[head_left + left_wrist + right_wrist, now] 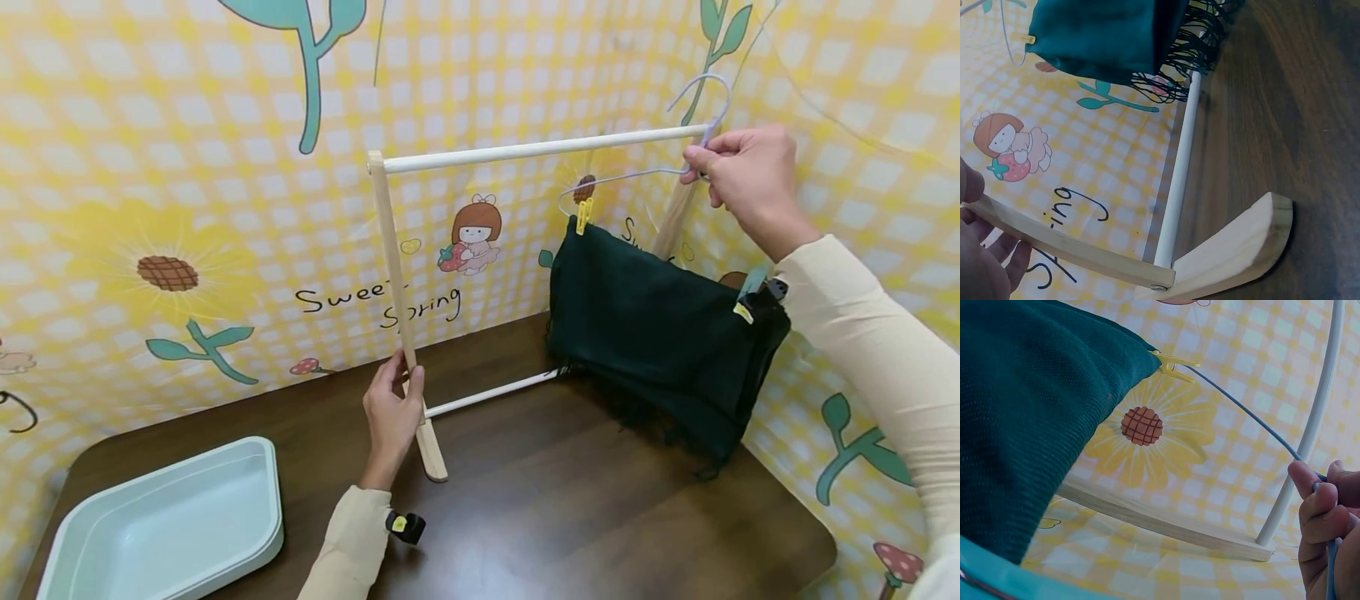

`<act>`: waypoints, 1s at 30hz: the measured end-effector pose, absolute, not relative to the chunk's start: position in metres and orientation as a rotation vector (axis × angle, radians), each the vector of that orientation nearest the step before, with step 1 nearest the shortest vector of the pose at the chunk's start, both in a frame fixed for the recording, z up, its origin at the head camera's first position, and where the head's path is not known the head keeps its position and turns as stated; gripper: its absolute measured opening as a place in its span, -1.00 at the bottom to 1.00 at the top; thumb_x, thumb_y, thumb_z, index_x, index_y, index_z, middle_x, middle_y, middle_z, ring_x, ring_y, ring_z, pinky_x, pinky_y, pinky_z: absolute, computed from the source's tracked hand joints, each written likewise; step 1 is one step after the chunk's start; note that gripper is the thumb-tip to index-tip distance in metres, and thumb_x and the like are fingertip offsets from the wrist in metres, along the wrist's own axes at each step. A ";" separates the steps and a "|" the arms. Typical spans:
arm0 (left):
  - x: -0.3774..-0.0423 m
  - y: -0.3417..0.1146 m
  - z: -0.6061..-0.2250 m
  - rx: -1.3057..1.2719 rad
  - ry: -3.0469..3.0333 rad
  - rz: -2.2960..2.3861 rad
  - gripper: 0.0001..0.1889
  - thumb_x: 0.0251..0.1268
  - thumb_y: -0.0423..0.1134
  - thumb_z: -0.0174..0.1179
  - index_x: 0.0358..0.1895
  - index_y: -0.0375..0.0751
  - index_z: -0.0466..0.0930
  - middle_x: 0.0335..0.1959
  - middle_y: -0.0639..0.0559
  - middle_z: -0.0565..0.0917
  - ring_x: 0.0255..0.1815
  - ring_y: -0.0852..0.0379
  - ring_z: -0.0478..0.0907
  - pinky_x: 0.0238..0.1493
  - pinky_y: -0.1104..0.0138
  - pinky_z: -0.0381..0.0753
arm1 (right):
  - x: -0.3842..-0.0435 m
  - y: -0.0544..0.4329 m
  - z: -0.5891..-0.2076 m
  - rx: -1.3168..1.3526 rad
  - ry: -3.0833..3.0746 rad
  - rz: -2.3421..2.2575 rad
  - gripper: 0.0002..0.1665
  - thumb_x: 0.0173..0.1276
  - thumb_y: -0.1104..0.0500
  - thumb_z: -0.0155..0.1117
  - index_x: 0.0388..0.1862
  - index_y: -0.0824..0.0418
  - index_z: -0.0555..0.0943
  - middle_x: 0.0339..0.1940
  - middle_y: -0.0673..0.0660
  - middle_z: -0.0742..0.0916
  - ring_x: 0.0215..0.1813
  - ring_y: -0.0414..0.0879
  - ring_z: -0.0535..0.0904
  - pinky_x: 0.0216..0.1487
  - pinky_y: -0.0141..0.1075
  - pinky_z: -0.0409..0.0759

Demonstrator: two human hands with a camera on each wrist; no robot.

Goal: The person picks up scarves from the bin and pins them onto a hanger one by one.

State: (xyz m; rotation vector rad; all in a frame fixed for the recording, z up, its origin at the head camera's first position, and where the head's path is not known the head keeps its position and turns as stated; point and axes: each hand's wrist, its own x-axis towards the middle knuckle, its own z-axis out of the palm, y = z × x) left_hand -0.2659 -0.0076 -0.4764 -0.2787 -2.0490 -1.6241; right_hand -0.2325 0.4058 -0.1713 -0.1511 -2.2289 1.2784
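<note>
the left hand [392,414] grips the left post of a small wooden rack [525,152], seemingly to steady it. the right hand [742,179] pinches a pale wire hanger [637,175] near the rack's top bar; a dark green cloth [652,333] hangs clipped by a yellow peg [582,215] (a second clip seems hidden). a pale tray [165,521] sits on the table [570,517].

Left wrist view: base of the wooden rack [1222,250]

The left hand [982,262] grips the rack's slanted post [1066,247], fingers [1007,247] curled beneath it. A white crossbar [1179,169] runs from the curved foot [1235,247] toward a dark green fringed cloth [1104,37] hanging above the brown surface [1297,112], before a yellow checked backdrop [1085,156].
</note>
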 end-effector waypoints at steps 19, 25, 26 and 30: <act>-0.275 -0.009 -0.465 -0.254 -2.191 -1.546 -0.74 0.17 -0.59 0.34 -0.06 -0.39 0.70 -0.19 -0.27 0.78 -0.16 -0.16 0.78 -0.16 0.10 0.75 | -0.252 0.417 -0.165 -0.180 -2.183 1.332 -0.85 0.30 0.02 0.45 -0.38 0.05 0.80 -0.64 -0.15 0.76 -0.83 -0.19 0.42 -0.74 -0.46 0.35; -0.278 -0.004 -0.461 -0.270 -2.191 -1.517 -0.75 0.15 -0.61 0.33 -0.09 -0.40 0.70 -0.20 -0.28 0.77 -0.18 -0.15 0.79 -0.19 0.18 0.74 | -0.249 0.426 -0.160 -0.250 -2.175 1.358 -0.85 0.29 0.03 0.46 -0.31 0.08 0.81 -0.63 -0.18 0.76 -0.81 -0.19 0.43 -0.72 -0.47 0.35; -0.277 -0.003 -0.461 -0.273 -2.192 -1.516 -0.75 0.15 -0.62 0.32 -0.09 -0.41 0.70 -0.19 -0.28 0.77 -0.18 -0.15 0.79 -0.19 0.19 0.74 | -0.248 0.427 -0.160 -0.266 -2.183 1.354 -0.86 0.30 0.03 0.46 -0.32 0.07 0.81 -0.64 -0.19 0.76 -0.81 -0.19 0.43 -0.72 -0.46 0.35; -0.275 0.000 -0.462 -0.274 -2.200 -1.503 -0.75 0.16 -0.60 0.32 -0.08 -0.42 0.70 -0.18 -0.28 0.77 -0.16 -0.14 0.78 -0.18 0.12 0.74 | -0.247 0.433 -0.163 -0.301 -2.220 1.311 -0.86 0.34 0.01 0.42 -0.41 -0.02 0.78 -0.66 -0.23 0.74 -0.82 -0.19 0.42 -0.72 -0.45 0.33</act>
